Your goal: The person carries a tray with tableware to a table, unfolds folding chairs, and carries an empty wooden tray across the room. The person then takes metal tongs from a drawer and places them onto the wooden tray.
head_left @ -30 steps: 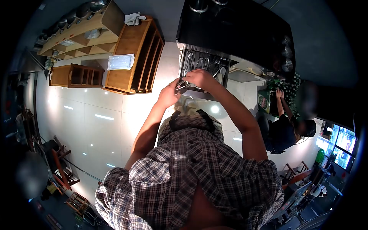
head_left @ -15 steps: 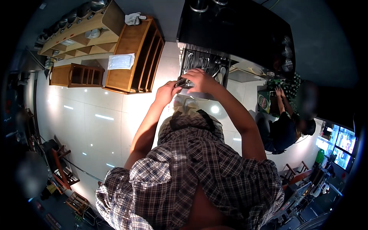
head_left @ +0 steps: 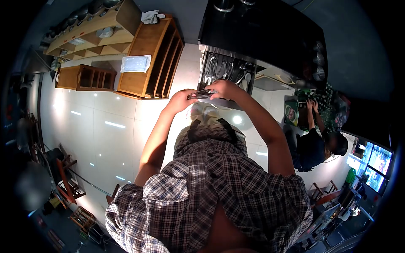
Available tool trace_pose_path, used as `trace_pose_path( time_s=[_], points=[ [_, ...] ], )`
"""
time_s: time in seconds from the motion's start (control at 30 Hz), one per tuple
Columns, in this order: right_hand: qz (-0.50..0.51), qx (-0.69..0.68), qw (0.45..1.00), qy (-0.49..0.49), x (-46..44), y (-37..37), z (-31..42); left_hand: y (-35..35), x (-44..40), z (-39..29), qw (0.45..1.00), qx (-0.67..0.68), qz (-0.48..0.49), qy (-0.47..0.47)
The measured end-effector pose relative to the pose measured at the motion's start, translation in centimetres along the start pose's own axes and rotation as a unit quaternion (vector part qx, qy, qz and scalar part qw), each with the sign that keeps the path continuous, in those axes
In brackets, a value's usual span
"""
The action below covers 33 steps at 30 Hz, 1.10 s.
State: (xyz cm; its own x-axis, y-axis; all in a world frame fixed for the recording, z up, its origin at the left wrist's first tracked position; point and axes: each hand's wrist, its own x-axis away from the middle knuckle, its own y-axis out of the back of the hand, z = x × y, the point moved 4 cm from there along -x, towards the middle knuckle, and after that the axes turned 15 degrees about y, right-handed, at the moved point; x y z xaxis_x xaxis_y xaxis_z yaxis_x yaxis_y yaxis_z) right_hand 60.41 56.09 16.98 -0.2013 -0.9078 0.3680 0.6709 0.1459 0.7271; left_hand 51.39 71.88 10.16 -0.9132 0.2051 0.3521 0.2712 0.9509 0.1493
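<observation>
Over the front of an open drawer (head_left: 252, 86), my left hand (head_left: 180, 101) is closed on one end of some shiny metal cutlery (head_left: 201, 95). My right hand (head_left: 225, 89) has its fingers closed at the other end, so the cutlery lies roughly level between both hands. Its exact kind and the number of pieces are too small to tell. Behind my hands, the drawer holds several spoons and other metal utensils (head_left: 223, 69) lying lengthwise in rows. A pale spoon (head_left: 248, 78) lies at the drawer's right side.
A black counter (head_left: 261, 31) stands above the drawer. To the left are a wooden cabinet (head_left: 139, 78) with a plastic-wrapped packet (head_left: 136, 63) on top, and a shelf (head_left: 90, 42) with bowls. At right, another person (head_left: 312, 149) works with both hands beside green plants.
My hands have drawn apart slightly and toward my body, showing more of the cutlery between them and more of the drawer's contents. The view has shifted a little.
</observation>
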Motion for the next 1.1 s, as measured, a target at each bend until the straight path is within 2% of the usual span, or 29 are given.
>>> trace_pose_path(
  time_s=[0.1, 0.17, 0.23, 0.27, 0.33, 0.37, 0.43, 0.5, 0.57, 0.73, 0.83, 0.93, 1.0, 1.03, 1.1],
  points=[
    [-0.026, -0.068, 0.997, -0.033, 0.4, -1.1, -1.5, 1.2, -0.4, 0.5, 0.997, 0.069, -0.020, -0.006],
    [-0.050, -0.101, 0.992, -0.056, 1.0, -1.5, -2.5, 2.0, -0.7, 1.0, 0.992, 0.100, 0.000, 0.074],
    [-0.079, -0.229, 0.946, -0.216, 1.8, -1.8, -3.5, 1.9, -1.2, 1.2, 0.989, 0.141, -0.025, 0.039],
    [-0.078, -0.227, 0.947, -0.214, 1.8, -1.7, -3.5, 1.5, -1.5, 1.4, 0.989, 0.141, -0.027, 0.040],
    [-0.082, -0.231, 0.947, -0.210, 2.1, -1.6, -2.7, 1.1, -1.8, 1.1, 0.963, 0.264, -0.010, 0.043],
    [-0.087, -0.234, 0.946, -0.207, 2.2, -1.5, -2.4, 1.1, -1.9, 1.1, 0.963, 0.264, -0.011, 0.044],
    [-0.073, -0.216, 0.948, -0.223, 2.1, -1.3, -1.9, 1.3, -2.0, 0.6, 0.945, 0.326, 0.011, 0.036],
    [-0.085, -0.266, 0.922, -0.268, 2.3, -0.8, -1.0, 1.4, -1.8, 0.4, 0.935, 0.351, 0.017, 0.050],
    [-0.071, -0.272, 0.923, -0.263, 2.3, -0.1, -0.1, 1.6, -1.6, 0.3, 0.958, 0.280, -0.002, 0.061],
    [-0.059, -0.293, 0.917, -0.265, 2.7, -0.3, 0.2, 1.8, -1.4, 0.2, 0.951, 0.297, 0.003, 0.080],
    [-0.061, -0.283, 0.929, -0.232, 3.5, -1.2, -1.2, 1.8, -1.5, 0.7, 0.956, 0.287, 0.002, 0.062],
    [-0.116, -0.319, 0.903, -0.265, 4.0, -1.1, -1.2, 1.7, -1.6, 0.9, 0.956, 0.291, 0.001, 0.047],
    [-0.132, -0.269, 0.926, -0.231, 3.0, -0.5, -0.8, 1.6, -1.6, 0.7, 0.956, 0.289, -0.002, 0.050],
    [-0.132, -0.269, 0.925, -0.231, 2.7, -0.2, -0.4, 1.1, -1.8, 0.5, 0.950, 0.300, 0.030, 0.076],
    [-0.097, -0.273, 0.947, -0.136, 1.5, 0.2, 0.8, 0.3, -2.1, 0.2, 0.943, 0.310, 0.062, 0.103]
  ],
)
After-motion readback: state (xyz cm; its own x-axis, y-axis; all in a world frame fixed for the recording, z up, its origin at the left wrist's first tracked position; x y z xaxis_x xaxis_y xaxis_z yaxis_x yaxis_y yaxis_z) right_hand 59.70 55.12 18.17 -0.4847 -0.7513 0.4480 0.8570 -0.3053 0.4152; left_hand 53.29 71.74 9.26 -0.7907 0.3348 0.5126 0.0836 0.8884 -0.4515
